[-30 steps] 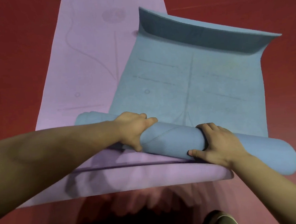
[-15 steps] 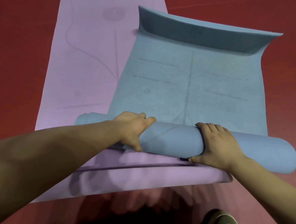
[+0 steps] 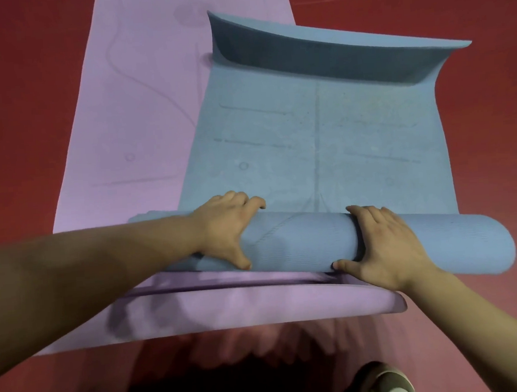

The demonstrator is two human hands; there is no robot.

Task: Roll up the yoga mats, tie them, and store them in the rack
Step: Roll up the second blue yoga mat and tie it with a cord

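Note:
A blue yoga mat (image 3: 323, 136) lies partly rolled, overlapping a flat purple yoga mat (image 3: 141, 106) on the red floor. Its rolled part (image 3: 300, 242) stretches across the near end, above the purple mat's front edge. The far end of the blue mat curls upward (image 3: 318, 60). My left hand (image 3: 226, 228) presses over the roll left of its middle, fingers curled on top, thumb at the near side. My right hand (image 3: 383, 245) grips the roll right of the middle, fingers over the top.
Red floor (image 3: 15, 105) surrounds both mats. My shoe (image 3: 383, 383) shows at the bottom right, close behind the purple mat's near edge (image 3: 259, 315). No rack or tie is in view.
Both hands have pushed the blue roll slightly forward, so it sits a little further up the mat. The flat blue part is a bit shorter.

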